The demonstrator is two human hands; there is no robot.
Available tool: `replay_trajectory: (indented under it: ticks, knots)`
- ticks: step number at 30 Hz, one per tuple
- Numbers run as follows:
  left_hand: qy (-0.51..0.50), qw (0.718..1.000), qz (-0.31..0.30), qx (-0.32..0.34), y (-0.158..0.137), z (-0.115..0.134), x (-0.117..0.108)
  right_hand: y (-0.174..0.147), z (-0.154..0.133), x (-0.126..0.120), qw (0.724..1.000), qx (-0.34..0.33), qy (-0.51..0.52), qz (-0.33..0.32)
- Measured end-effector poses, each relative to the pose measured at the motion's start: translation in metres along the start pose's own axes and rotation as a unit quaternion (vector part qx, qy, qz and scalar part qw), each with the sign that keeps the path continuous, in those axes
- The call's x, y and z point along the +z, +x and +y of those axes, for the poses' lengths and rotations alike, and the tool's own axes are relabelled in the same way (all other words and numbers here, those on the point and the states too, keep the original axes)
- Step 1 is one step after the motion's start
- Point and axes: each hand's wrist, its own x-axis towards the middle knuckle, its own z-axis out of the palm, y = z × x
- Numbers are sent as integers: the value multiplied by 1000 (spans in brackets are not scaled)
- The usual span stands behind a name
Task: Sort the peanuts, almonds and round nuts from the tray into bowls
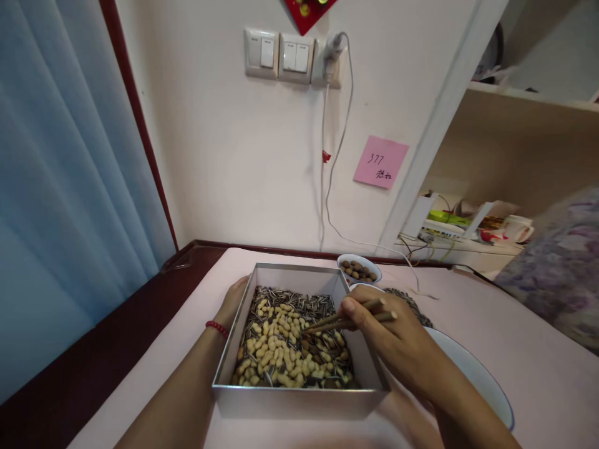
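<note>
Peanuts (276,349) lie among striped seeds (316,305) inside the box (294,404), near the middle of the table (491,312). At left, the left hand (233,302) is by the box's side; its fingers are hidden, so I cannot tell its grip, and a loose one could let the box slide. The right hand (388,321) grips chopsticks (330,323), their tips among the peanuts; a weak pinch could drop one. Further right, the forearm (453,390) could knock the large bowl (477,368).
</note>
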Motion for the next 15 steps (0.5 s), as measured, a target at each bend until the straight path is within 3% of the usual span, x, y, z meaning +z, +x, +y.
replay_trajectory:
  ticks: [10,15]
  knots:
    - [-3,999,-10,-33,-2,3,0,4,0,9,1000,-11,-28,9]
    - [12,999,-6,-34,-2,7,0,-3,-6,-3,999,-8,2,35]
